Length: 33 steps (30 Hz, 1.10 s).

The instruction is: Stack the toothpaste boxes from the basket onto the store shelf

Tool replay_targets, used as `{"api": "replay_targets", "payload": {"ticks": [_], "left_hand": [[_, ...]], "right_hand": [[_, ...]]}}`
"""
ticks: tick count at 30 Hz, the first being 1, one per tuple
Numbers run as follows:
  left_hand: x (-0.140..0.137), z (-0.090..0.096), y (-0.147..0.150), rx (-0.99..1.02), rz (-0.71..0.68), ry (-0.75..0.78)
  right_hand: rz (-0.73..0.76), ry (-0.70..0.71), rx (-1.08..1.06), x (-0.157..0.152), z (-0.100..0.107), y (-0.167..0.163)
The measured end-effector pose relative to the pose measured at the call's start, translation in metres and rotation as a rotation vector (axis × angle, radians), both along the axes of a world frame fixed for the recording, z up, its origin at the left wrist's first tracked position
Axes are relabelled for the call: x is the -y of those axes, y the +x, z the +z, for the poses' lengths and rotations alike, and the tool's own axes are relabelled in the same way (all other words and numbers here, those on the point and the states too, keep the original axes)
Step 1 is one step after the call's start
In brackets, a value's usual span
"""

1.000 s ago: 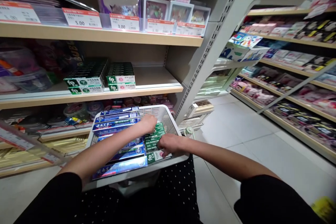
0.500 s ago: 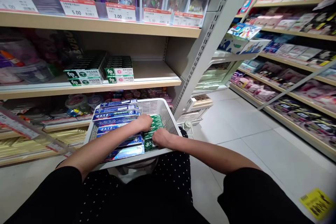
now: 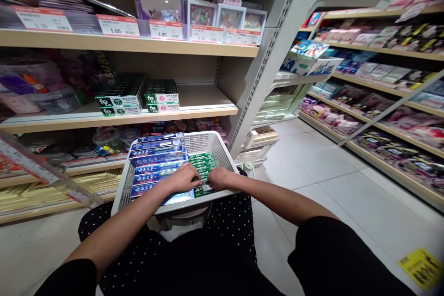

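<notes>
Left hand (image 3: 186,177) and right hand (image 3: 219,179) angled inward, fingers bent over oblong green boxes (image 3: 203,163), grip unclear, white perforated basket (image 3: 225,153) around

Left hand (image 3: 185,177) and right hand (image 3: 219,178) cover part of the green boxes (image 3: 203,159); I can't tell whether either grips one. Left forearm (image 3: 132,222) hides parts of the near blue boxes (image 3: 143,189). Small print on the price tags (image 3: 118,27): too fine for me.
</notes>
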<state>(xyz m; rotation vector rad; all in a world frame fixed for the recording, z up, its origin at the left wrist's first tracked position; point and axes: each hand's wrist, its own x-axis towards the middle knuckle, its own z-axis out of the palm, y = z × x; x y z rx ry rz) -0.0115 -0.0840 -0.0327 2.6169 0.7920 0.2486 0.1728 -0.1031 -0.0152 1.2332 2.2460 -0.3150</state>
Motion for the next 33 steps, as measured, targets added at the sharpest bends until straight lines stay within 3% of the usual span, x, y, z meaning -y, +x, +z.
{"api": "replay_targets", "payload": {"ticks": [2, 7, 10, 14, 16, 18, 24, 28, 33], "left_hand": [[0.0, -0.001, -0.001, 0.021, -0.014, -0.002], [0.004, 0.004, -0.003, 0.066, 0.02, -0.059], [0.005, 0.003, 0.0, 0.205, 0.107, -0.099], [-0.004, -0.002, 0.004, 0.498, 0.288, -0.141], [-0.01, -0.005, 0.005, 0.63, 0.394, -0.206], [-0.015, -0.009, 0.006, 0.735, 0.47, -0.312], [-0.025, -0.011, 0.005, 1.059, 0.657, -0.532], [-0.027, -0.006, 0.003, 1.169, 0.701, -0.597], [-0.027, -0.003, 0.003, 1.222, 0.713, -0.586]], "right_hand": [[-0.011, 0.007, -0.067, -0.001, 0.009, 0.011], [-0.078, 0.202, -0.453, -0.008, 0.04, 0.054], [-0.208, 0.067, -0.709, -0.01, 0.047, 0.075], [-0.595, -0.193, -1.135, -0.011, 0.037, 0.08], [-0.765, -0.185, -1.32, -0.013, 0.027, 0.073], [-0.863, -0.092, -1.462, -0.017, 0.018, 0.063], [-0.98, 0.238, -1.632, -0.031, -0.017, 0.036], [-1.004, 0.25, -1.742, -0.031, -0.029, 0.033], [-0.948, 0.258, -1.779, -0.025, -0.026, 0.036]]}}
